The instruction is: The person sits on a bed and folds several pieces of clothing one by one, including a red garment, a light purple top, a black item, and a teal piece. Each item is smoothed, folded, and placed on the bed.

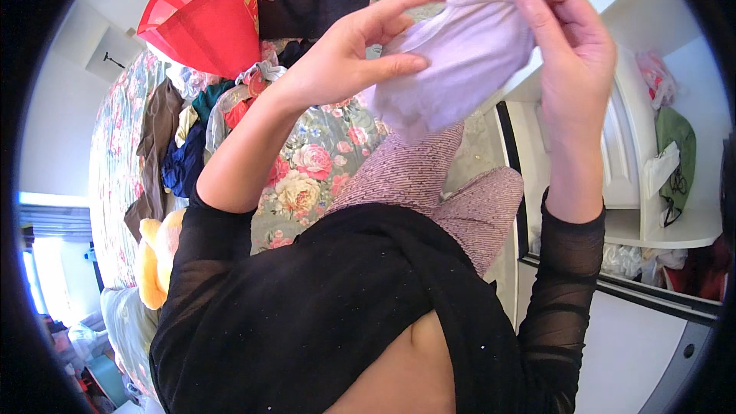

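A small, soft lilac garment with a paler band along its top edge is held up in front of me. My right hand pinches the band's right end between thumb and fingers. At the garment's left side, my left hand holds it loosely. Its thumb lies across the cloth, while the index finger stretches to the band's left end. The cloth partly hides the other left fingers. Below the garment are my knees in patterned pink trousers.
A red bag and a black bag stand on the floral bedspread. Rumpled clothes lie nearer left, beside an orange plush toy. At right, an open white cabinet holds a green cloth item.
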`<state>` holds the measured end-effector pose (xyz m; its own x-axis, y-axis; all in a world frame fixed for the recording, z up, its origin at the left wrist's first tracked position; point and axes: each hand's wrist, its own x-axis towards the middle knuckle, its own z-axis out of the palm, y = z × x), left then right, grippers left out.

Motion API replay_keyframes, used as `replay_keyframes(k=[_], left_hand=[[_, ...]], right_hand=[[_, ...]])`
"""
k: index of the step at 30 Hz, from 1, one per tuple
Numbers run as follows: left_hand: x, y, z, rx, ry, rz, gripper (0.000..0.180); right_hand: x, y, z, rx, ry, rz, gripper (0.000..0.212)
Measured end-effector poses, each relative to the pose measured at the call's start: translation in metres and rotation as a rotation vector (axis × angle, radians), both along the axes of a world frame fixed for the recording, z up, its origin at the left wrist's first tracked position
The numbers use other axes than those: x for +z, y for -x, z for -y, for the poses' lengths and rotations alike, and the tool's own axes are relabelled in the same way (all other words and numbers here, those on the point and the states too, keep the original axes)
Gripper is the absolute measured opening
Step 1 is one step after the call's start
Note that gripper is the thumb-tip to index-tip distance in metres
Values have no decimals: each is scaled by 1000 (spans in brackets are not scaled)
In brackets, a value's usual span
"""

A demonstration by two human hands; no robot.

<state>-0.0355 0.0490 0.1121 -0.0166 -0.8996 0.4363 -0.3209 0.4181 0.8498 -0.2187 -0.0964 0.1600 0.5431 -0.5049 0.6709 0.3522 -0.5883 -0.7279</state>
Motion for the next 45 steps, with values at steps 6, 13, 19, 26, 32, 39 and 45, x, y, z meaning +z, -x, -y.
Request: replay_keyframes(k=[6, 13, 19, 26, 32, 39, 45], left_hand=[[-17, -23, 0, -97, -111, -235, 61], [-150, -63, 6, 595, -278, 472, 55], [-225, -44, -102, 571, -513, 524, 50], [-250, -11, -131, 664, -528, 779, 47], [-266, -32, -128, 654, -520, 857, 26], [-166, -77, -116, 796, -505, 676, 26], [-56, -135, -75, 578, -162, 457, 32]], right_hand=[[5, -5, 27, -85, -89, -37, 7], [-130, -45, 80, -323, 181, -679, 31], [-216, 43, -14, 92, 319, -888, 42], [-239, 56, -50, -6, 364, -1027, 41], [-263, 63, -38, -46, 357, -975, 29], [-186, 64, 37, -221, 187, -855, 22], [-83, 41, 108, -95, 29, -858, 19]])
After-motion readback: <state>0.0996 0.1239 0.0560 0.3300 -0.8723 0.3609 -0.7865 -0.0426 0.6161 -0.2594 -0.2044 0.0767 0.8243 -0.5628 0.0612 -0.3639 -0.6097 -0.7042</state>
